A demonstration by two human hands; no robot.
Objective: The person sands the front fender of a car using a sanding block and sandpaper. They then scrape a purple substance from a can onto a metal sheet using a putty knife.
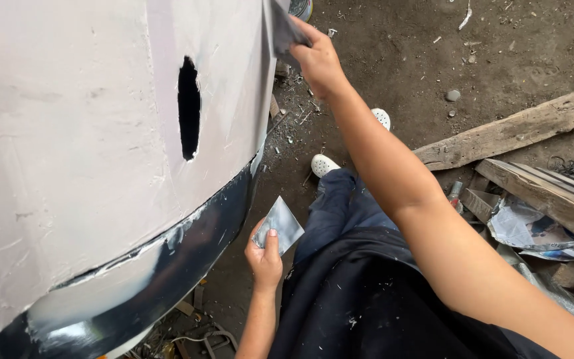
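Head view: right hand (317, 61) fingers press a spreader (284, 30) on the filler-coated panel (68, 146); left hand (265, 256) grips perhaps a metal plate (279, 223).

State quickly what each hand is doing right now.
Left hand: closed on a flat grey metal scraper blade.
Right hand: closed on a dark flat spreader.

An auto-body workshop yard: putty-coated car panel (88, 153), dirt floor (400, 53), scrap planks (513, 129), crumpled newspapers (533, 233).

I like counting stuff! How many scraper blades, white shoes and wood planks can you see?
Scraper blades: 2, one in the left hand at, one in the right hand at
White shoes: 2
Wood planks: 2
Total: 6
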